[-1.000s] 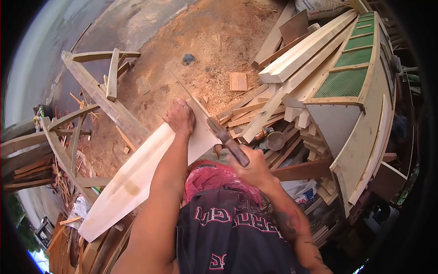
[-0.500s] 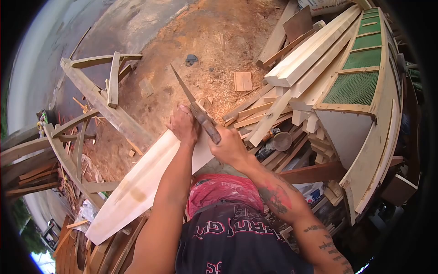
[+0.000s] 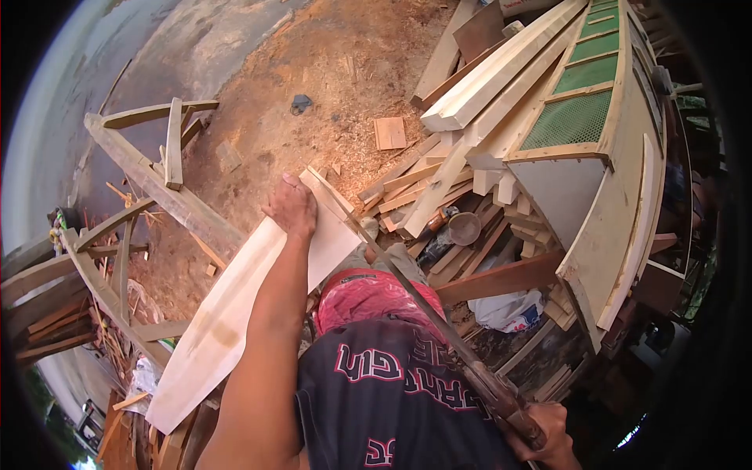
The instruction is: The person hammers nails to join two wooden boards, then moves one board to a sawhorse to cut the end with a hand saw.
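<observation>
A long pale wooden board [image 3: 223, 321] slants across in front of me, tapering at its near left end. My left hand [image 3: 292, 207] grips it near its far end, fingers curled over the top. My right hand [image 3: 548, 433], low at the right beside my hip, is closed around the handle of a handsaw [image 3: 415, 296]. Seen almost edge-on, the saw blade runs diagonally past my shirt and red shorts up to the board's far right edge. A narrow pale strip of wood [image 3: 327, 188] lies along that edge.
Wooden frames [image 3: 145, 168] stand at the left. Offcuts [image 3: 415, 184], a power tool [image 3: 439, 225] and thick pale beams [image 3: 501, 70] lie to the right, near a structure with green mesh panels [image 3: 568, 121]. Sawdust and a flat wood piece [image 3: 389, 133] are on the ground ahead.
My right hand has pulled the handsaw far back, down and to the right, away from my left hand. The left hand keeps its hold on the board. The whole view has shifted slightly.
</observation>
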Available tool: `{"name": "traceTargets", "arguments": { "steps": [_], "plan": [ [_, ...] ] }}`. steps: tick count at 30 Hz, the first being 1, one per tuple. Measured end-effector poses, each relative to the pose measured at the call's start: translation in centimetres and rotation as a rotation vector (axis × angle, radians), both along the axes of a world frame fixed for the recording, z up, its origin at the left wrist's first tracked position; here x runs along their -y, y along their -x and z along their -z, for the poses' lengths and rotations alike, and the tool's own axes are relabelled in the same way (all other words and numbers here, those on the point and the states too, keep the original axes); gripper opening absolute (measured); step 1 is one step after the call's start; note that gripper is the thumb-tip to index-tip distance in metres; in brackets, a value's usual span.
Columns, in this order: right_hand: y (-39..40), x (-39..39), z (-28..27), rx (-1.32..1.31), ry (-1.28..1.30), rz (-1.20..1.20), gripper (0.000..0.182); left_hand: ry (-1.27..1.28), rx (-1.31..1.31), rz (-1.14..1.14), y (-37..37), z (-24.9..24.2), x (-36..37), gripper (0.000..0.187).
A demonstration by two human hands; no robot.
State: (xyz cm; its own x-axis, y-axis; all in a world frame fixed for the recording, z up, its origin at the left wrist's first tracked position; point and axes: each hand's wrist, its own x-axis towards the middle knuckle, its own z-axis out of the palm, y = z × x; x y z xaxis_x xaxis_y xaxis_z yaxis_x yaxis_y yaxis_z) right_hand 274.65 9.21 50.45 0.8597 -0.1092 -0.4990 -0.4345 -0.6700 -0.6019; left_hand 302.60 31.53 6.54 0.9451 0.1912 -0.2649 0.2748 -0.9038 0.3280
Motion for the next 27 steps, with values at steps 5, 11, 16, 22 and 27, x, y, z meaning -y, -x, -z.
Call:
{"name": "traceTargets", "arguments": {
  "steps": [5,11,16,22,27],
  "plan": [
    [-9.3,-3.4,19.6,0.055,-0.18,0.058,0.015,0.021,0.094,-0.013,0.1,1.0,-0.2,0.042],
    [-22.7,-10.9,35.6,0.091,-0.192,0.144,0.023,-0.008,-0.102,0.055,1.2,-0.2,-0.9,0.05],
    [-12.3,-4.1,21.6,-0.03,-0.244,0.154,0.024,-0.034,-0.033,0.04,0.0,-0.2,-0.2,0.048],
    [-0.4,2.1,0.5,-0.102,-0.053,0.021,0.015,-0.035,0.015,0.009,0.1,1.4,-0.6,0.045],
    [-7.2,-0.8,13.8,-0.017,-0.152,0.036,0.013,-0.051,0.148,-0.01,0.5,2.8,-0.3,0.049]
  ]
}}
